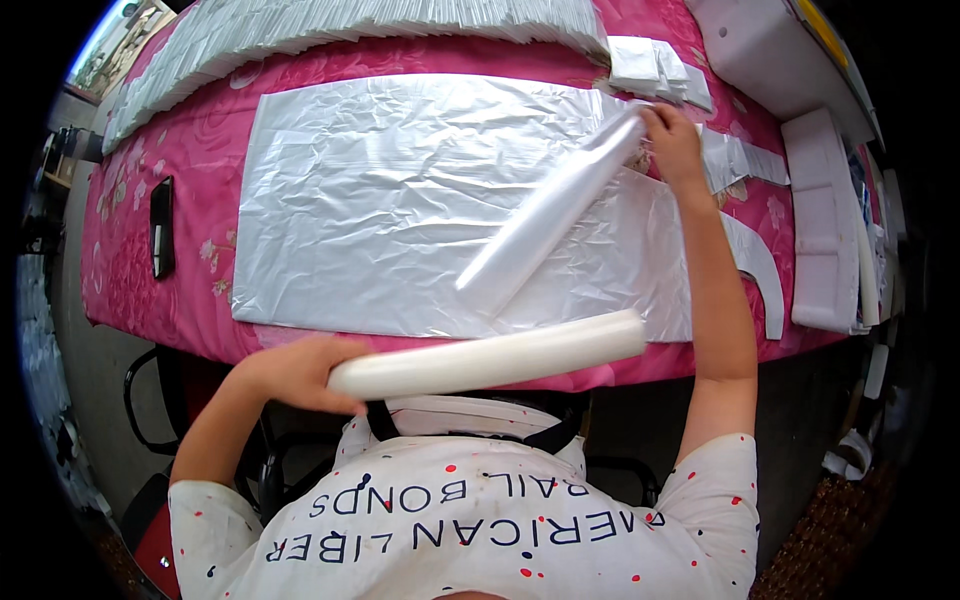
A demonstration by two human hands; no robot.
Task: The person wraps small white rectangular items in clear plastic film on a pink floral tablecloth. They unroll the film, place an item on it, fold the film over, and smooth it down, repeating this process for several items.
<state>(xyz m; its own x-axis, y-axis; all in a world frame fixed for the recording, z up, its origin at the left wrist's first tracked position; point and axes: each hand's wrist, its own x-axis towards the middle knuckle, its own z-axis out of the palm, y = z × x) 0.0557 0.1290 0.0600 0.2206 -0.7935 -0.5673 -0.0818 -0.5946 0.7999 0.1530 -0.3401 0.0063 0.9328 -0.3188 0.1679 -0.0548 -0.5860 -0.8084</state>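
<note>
My left hand [303, 372] is closed round the left end of a thick white tube [490, 356], which lies crosswise in front of my body at the table's near edge. Farther off on the right, my right hand [676, 148] pinches the upper end of a long, shiny strip of clear plastic film [550, 218]. That film slants down to the left over a large stack of wrinkled silvery-white plastic sheets [370, 200] spread flat on the table. The fingertips of my right hand are partly hidden.
A pink flowered cloth [120, 250] covers the table. A black phone [162, 228] lies at the left. Rows of folded white plastic packets [380, 25] line the far edge, with small folded packets [655, 70] beside them. White foam boxes [825, 215] stand at the right.
</note>
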